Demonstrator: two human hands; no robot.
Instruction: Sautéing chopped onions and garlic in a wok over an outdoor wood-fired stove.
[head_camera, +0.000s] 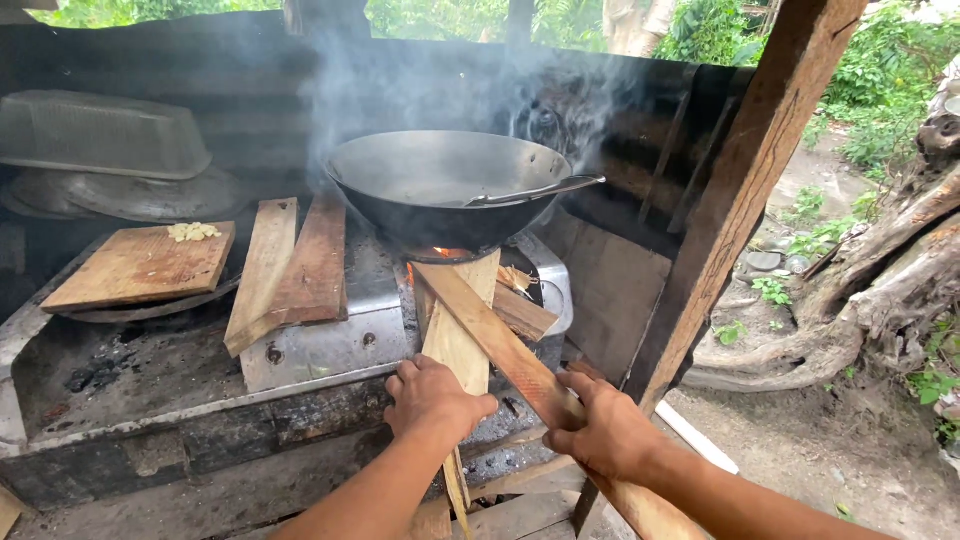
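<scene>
Feeding the fire under the wok (450, 185) looks to be the work in hand, and it seems to be in the middle, not at the end. The left hand (432, 398) has its grip closed around the lower part of a pale plank (462, 340), whose upper end leans against the stove opening just below the wok. The right hand (600, 432) has its grip closed around a longer reddish plank (500, 335), which lies across the pale one and points up and to the left, toward the flame.

What seems done: a small orange flame (450, 252) burns under the wok, smoke rises behind it, and some shorter pieces of wood (525, 312) already stick out of the opening. A metal ladle (535, 191) rests inside the wok with its handle pointing to the right.

What seems left: both planks are mostly outside the fire, so I judge they are not yet in their final place. I cannot tell what is inside the wok.

On the left, two more boards (290, 270) lie on the metal stove top (330, 350). Further left, a wooden cutting board (140, 265) carries a small pile of pale chopped pieces (193, 231), well apart from the hands. An overturned plastic basin (100, 135) sits behind it.
</scene>
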